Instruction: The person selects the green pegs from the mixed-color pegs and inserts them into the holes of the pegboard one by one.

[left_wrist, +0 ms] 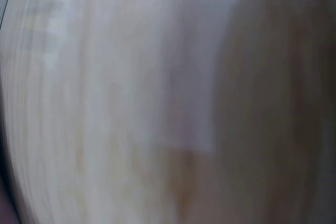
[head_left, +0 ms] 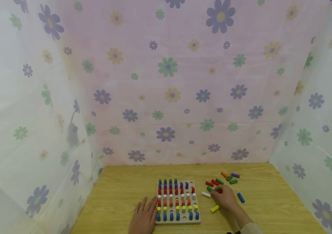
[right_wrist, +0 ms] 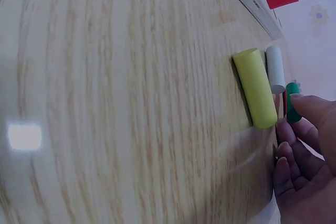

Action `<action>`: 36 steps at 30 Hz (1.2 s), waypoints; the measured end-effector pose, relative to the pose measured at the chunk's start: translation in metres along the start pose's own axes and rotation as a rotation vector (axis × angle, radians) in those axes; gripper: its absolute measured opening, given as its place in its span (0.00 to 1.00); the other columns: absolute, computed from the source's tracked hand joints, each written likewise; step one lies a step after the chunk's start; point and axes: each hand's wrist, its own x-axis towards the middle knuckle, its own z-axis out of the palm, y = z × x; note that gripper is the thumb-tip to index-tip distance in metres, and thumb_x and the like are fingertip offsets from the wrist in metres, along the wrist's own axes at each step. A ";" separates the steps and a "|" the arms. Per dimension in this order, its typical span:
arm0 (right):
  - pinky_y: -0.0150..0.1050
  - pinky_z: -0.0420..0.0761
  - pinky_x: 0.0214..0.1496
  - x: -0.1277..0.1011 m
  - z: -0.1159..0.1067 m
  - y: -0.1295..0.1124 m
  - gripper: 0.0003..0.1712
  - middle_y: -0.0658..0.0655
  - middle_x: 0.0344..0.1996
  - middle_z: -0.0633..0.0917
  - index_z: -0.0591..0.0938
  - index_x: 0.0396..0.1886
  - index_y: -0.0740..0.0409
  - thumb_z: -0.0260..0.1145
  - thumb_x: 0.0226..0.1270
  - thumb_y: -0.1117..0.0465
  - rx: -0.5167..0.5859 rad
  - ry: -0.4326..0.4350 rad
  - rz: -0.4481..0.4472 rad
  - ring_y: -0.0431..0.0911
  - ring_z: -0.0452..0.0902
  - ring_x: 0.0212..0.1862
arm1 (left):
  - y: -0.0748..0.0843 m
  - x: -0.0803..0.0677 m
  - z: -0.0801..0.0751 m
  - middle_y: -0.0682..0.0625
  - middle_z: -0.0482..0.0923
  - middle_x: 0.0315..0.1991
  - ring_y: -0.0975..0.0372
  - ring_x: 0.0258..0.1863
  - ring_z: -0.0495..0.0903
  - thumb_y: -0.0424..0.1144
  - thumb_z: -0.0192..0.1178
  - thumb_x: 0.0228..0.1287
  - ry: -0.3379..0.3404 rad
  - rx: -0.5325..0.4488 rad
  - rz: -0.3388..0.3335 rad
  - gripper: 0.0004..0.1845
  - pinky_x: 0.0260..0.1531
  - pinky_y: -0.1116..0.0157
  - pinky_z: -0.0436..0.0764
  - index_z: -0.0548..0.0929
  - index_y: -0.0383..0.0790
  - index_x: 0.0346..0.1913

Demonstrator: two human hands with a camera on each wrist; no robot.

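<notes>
My right hand (head_left: 224,197) pinches a green peg (right_wrist: 292,94) between thumb and fingers, right of the pegboard. A white peg (head_left: 206,194) and a yellow peg (head_left: 214,209) lie close to that hand. The pegboard (head_left: 180,223) carries upright pegs in colour rows: green at the back, then purple, red, white, orange, yellow and blue in front. A red peg (head_left: 159,203) stands at the left end of the orange row. Several holes show bare. My left hand (head_left: 143,216) rests flat with straight fingers along the board's left edge. The left wrist view is blurred.
Behind the right hand lie loose red pegs (head_left: 209,184), an orange peg (head_left: 224,175), a purple peg (head_left: 235,175) and several green ones. A blue peg (head_left: 240,198) lies to its right. Flowered cloth (head_left: 166,97) walls in the wooden table (head_left: 119,182) at the back and sides.
</notes>
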 end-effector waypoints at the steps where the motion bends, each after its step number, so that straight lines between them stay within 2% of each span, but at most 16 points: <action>1: 0.42 0.82 0.40 0.000 -0.001 -0.001 0.07 0.52 0.33 0.85 0.86 0.36 0.61 0.73 0.66 0.61 0.013 0.001 -0.002 0.45 0.79 0.37 | 0.000 0.000 0.000 0.55 0.72 0.73 0.45 0.75 0.64 0.58 0.35 0.84 0.003 -0.002 0.000 0.29 0.74 0.41 0.61 0.70 0.53 0.77; 10: 0.41 0.83 0.37 -0.003 -0.006 0.002 0.07 0.52 0.32 0.87 0.87 0.37 0.61 0.74 0.66 0.60 0.097 0.020 0.053 0.45 0.81 0.36 | 0.000 -0.001 0.000 0.55 0.72 0.72 0.46 0.75 0.64 0.56 0.37 0.84 0.006 0.006 0.006 0.28 0.73 0.40 0.62 0.70 0.52 0.77; 16: 0.39 0.83 0.37 -0.004 -0.008 0.003 0.08 0.53 0.33 0.86 0.86 0.42 0.63 0.72 0.68 0.63 0.176 0.028 0.055 0.45 0.80 0.37 | 0.001 -0.001 -0.003 0.55 0.72 0.73 0.46 0.75 0.64 0.58 0.35 0.84 -0.005 -0.002 0.001 0.29 0.73 0.41 0.62 0.70 0.52 0.77; 36: 0.35 0.83 0.39 -0.016 -0.018 -0.005 0.12 0.54 0.39 0.85 0.84 0.48 0.64 0.70 0.71 0.61 0.204 0.061 0.010 0.45 0.80 0.42 | 0.001 -0.002 -0.003 0.55 0.72 0.73 0.46 0.75 0.64 0.57 0.35 0.84 0.013 -0.002 0.011 0.29 0.73 0.41 0.62 0.70 0.52 0.77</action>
